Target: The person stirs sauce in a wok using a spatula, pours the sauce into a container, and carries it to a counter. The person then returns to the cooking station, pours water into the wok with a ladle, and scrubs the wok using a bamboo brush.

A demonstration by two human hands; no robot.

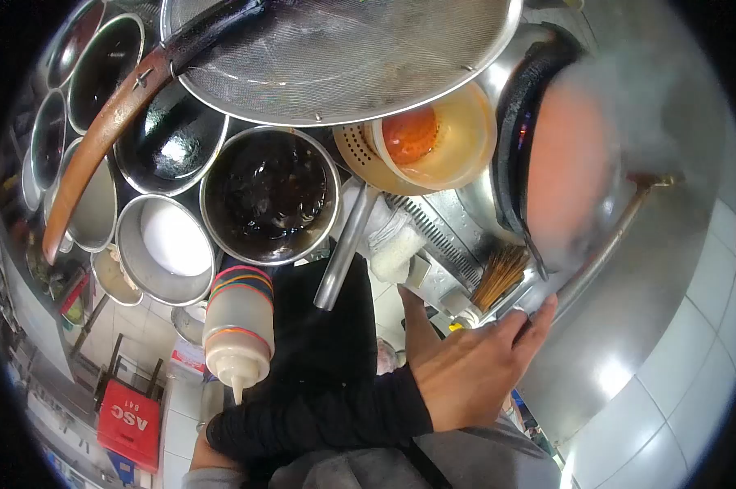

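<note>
My left hand (474,367), below a black sleeve (327,416), reaches right across my front with its back toward me. Its thumb and a finger bend together at the near end of a long metal rod (600,253) with a brass-coloured tip. Another digit points away to the left. What lies under the curled fingers is hidden. A bristle brush (500,277) sits just beyond the knuckles. Farther off, a dark wok (514,147) holds blurred reddish-pink contents (571,163) under steam. My right hand is not in view.
A large mesh strainer (343,57) with a wooden handle (107,155) spans the top. Below it stand a pot of dark liquid (270,196), a pot with white contents (172,240), a plastic tub (474,138), a perforated ladle (347,244) and a squeeze bottle (239,326).
</note>
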